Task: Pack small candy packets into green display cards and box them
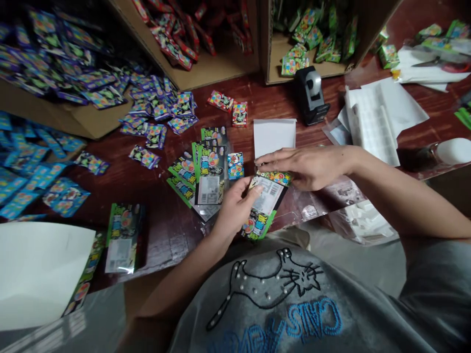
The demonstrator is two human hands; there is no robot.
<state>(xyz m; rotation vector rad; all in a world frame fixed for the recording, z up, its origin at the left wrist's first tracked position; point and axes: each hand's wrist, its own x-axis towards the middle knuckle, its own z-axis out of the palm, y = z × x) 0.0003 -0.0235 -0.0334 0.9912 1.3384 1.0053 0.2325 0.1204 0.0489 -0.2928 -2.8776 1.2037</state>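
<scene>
My left hand grips a flat black and green printed pouch, its thumb over the white label. My right hand lies across the pouch's upper end, fingers stretched out and pointing left. Under these fingers a colourful strip shows; what is inside cannot be made out. Close to the left hand, a small blue packet rests on the table beside a fan of similar black and green pouches. A white paper square lies just beyond the right fingers.
Cartons with red packets, green packets and purple packets stand at the back. A black tape dispenser stands behind my right hand. White label sheets and a white-capped jar are at right. Blue packets lie left.
</scene>
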